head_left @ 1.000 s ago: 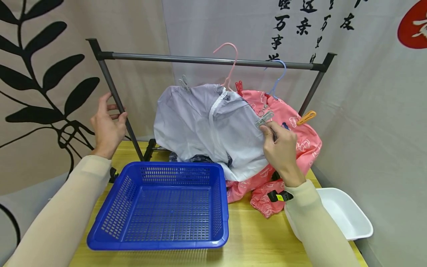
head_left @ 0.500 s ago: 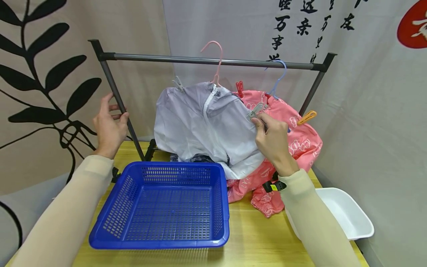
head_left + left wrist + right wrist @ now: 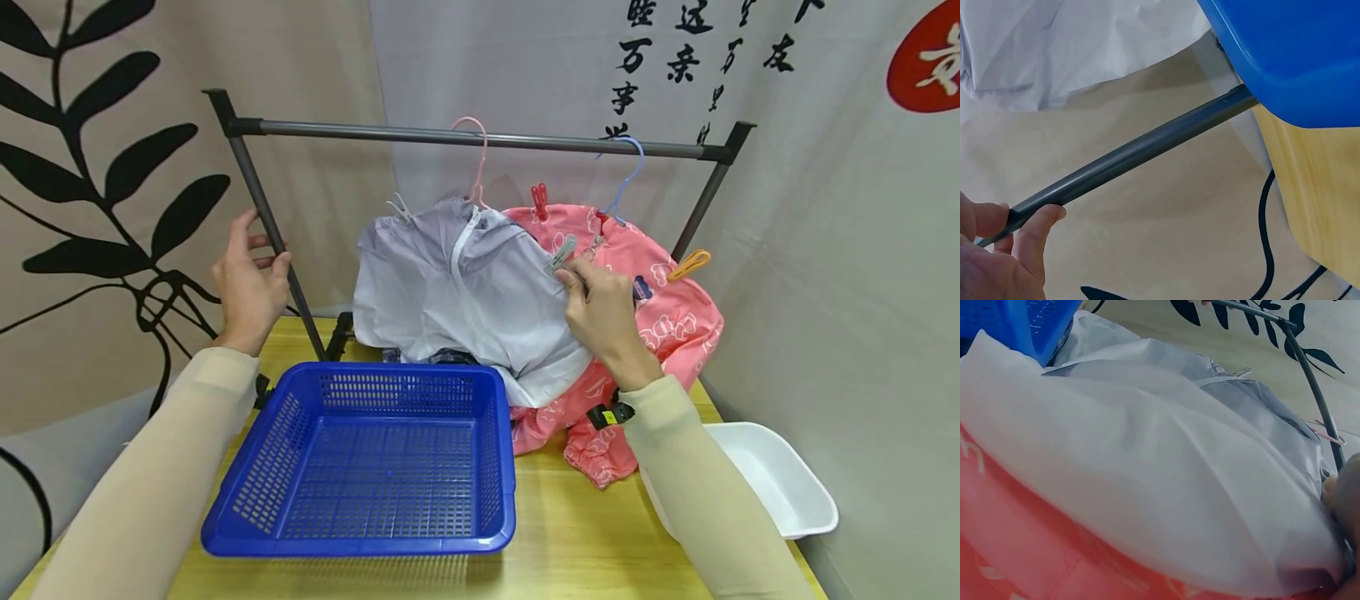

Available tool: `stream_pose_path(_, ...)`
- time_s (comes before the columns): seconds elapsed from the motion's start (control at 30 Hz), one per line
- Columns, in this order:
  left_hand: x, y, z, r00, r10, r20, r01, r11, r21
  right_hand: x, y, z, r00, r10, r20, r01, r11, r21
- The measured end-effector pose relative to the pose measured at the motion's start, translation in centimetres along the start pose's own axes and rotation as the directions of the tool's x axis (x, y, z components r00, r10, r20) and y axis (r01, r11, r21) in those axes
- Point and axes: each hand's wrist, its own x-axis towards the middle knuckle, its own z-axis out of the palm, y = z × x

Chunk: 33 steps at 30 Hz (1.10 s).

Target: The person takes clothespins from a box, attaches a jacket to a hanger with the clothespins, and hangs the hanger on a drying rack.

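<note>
My left hand (image 3: 253,287) holds the left post of the dark metal rack (image 3: 258,187) between thumb and fingers; the left wrist view shows this grip on the post (image 3: 1135,150) too. With my right hand (image 3: 603,312) I pinch a grey clothespin (image 3: 562,252) at the right shoulder of a pale grey-white zip jacket (image 3: 480,283). The jacket is on a pink hanger (image 3: 480,171), whose hook is at the rack's top bar and looks to be over it. Another light clothespin (image 3: 401,208) sits on its left shoulder. In the right wrist view the jacket (image 3: 1147,444) hides most of my hand.
A pink patterned garment (image 3: 675,308) hangs on a blue hanger (image 3: 630,179), with red (image 3: 539,202) and orange clothespins (image 3: 688,264). In front stands a blue plastic basket (image 3: 360,546). A white tray (image 3: 780,483) is at the table's right edge.
My right hand and the jacket's right shoulder have moved left. The pink hanger has shifted left, and its hook has dropped onto the bar. My left hand keeps its hold on the post.
</note>
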Motion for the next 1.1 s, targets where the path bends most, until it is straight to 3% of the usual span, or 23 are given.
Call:
stream_pose_path(0.37, -0.1, -0.1, 0.0, 0.999, -0.044, 0.007, 0.044, 0.999, 0.004, -0.8, 0.3, 0.5, 0.998, 0.029, 0.048, -0.03, 0.999, 0.013)
stream_pose_path(0.87, -0.1, 0.1, 0.4, 0.999, -0.044, 0.013, 0.044, 0.999, -0.007, -2.2, 0.0, -0.1, 0.998, 0.02, 0.055, -0.02, 1.0, -0.005)
stream_pose_path(1.1, -0.1, 0.2, 0.0, 0.998, -0.049, 0.025, 0.049, 0.999, 0.002, -3.6, -0.4, -0.9, 0.998, 0.018, 0.062, -0.02, 1.0, 0.024)
